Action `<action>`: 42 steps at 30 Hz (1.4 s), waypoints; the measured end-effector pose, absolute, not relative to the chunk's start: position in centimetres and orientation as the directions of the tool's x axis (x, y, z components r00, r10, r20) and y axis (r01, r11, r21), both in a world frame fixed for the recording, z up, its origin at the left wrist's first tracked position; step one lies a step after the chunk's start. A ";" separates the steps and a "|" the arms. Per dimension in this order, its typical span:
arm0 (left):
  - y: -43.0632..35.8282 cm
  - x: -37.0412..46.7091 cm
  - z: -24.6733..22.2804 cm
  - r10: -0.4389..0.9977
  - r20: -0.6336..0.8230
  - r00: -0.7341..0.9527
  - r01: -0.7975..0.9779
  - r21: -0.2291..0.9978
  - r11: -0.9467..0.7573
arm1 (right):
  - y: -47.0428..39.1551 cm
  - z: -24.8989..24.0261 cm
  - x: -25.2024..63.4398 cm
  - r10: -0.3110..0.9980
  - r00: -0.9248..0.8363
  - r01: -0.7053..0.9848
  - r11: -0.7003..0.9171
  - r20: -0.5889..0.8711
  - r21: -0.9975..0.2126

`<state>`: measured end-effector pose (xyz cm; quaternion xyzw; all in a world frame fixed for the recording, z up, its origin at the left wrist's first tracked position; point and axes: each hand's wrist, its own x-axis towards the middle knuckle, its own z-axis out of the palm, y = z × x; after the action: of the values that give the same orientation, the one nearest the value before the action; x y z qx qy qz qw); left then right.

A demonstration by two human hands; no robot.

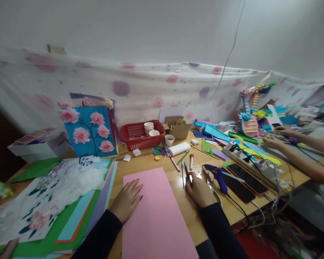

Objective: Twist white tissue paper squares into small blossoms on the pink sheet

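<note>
A sheet of pink paper (156, 212) lies on the wooden table in front of me. My left hand (126, 201) rests on its left side, fingers spread and laid flat. To the right of the sheet, my right hand (199, 190) has its fingers closed around a dark pen (188, 173) with a blue end, low over the tabletop. A thin pencil-like stick (182, 176) lies just left of that hand. Scissors (209, 178) and a blue glue gun (218, 176) lie just beyond it on the right; the hand partly covers the scissors.
Coloured sheets (78, 219) and a blue flower picture (90, 131) are on the left. A red basket (129, 138) with cups stands behind. Phones (248, 178) and a power strip (261, 165) with cables lie right. Another person's hands (275, 140) work far right; a hand (10, 248) shows lower left.
</note>
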<state>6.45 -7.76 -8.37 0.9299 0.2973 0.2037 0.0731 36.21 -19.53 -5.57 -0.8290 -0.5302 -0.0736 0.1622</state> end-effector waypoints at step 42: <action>-8.1 6.9 -7.9 0.626 0.289 0.724 0.554 0.298 -0.778 | -20.9 -6.1 37.4 0.532 0.352 0.901 0.031 0.770 -0.433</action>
<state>6.91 -8.12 -7.86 0.9236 0.3193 0.1893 0.0957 37.45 -20.87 -6.14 -0.6687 -0.5358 -0.1926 0.4782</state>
